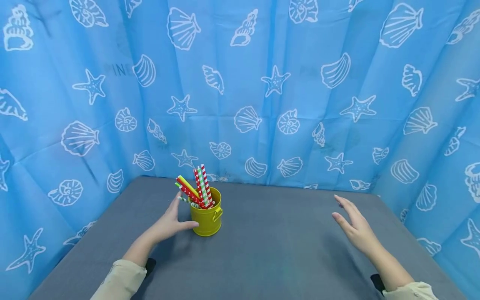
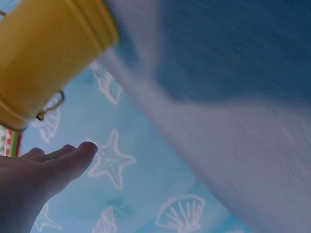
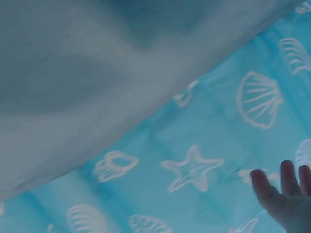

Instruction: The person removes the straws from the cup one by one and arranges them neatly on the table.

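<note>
A small yellow bucket point(image 1: 206, 223) stands upright on the table, left of the middle. Several patterned paper straws point(image 1: 202, 187) lean out of its top: striped, polka-dotted and yellow ones. My left hand point(image 1: 170, 223) is beside the bucket's left side, thumb and fingers spread apart, the thumb overlapping the bucket's front in the head view. In the left wrist view, extended fingers point(image 2: 68, 162) lie below the bucket point(image 2: 48, 53) with a gap between. Over the right part of the table, my right hand point(image 1: 358, 229) is held with loosely extended fingers point(image 3: 265, 189) and holds nothing.
A grey cloth covers the table point(image 1: 270, 241). Blue curtains point(image 1: 232, 91) with white shells and starfish hang along its back and both sides. The bucket's small side handle point(image 1: 218, 214) faces right.
</note>
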Demonstrator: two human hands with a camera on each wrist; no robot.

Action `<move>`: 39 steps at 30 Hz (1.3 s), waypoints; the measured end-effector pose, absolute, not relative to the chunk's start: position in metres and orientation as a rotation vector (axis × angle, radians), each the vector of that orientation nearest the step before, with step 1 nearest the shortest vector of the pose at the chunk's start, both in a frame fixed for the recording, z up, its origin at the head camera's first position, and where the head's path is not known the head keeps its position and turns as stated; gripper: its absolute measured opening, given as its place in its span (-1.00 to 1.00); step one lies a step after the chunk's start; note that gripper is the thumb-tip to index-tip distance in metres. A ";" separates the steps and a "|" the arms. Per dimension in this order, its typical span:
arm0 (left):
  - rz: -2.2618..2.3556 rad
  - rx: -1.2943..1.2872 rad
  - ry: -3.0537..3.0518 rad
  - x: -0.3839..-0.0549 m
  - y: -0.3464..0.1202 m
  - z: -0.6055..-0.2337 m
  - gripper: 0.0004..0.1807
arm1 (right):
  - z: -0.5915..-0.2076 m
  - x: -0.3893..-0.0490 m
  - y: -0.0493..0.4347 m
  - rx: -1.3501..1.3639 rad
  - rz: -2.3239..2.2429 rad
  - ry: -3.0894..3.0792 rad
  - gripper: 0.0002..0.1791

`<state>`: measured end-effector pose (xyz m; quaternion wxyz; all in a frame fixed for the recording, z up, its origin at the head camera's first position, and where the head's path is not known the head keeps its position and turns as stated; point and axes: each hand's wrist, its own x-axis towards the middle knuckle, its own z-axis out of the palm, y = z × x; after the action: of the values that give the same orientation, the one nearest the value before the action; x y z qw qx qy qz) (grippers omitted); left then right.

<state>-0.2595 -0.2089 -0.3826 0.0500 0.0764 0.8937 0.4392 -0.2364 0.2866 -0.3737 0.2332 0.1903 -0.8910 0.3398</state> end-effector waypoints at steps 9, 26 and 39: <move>1.537 0.221 2.638 -0.281 -0.195 -0.385 0.43 | -0.365 -0.253 0.234 0.716 1.237 -2.378 -0.52; 1.524 0.463 2.808 -0.297 -0.180 -0.394 0.04 | -0.364 -0.277 0.126 1.087 1.635 -2.330 -0.45; 1.613 0.358 2.755 -0.298 -0.178 -0.396 -0.04 | -0.362 -0.287 0.058 1.070 1.719 -2.406 -0.46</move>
<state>-0.2982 -0.1779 -0.3960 -0.0352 0.1115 0.8570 0.5018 -0.2868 0.0580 -0.3624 -0.0015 0.3402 -0.7652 0.5466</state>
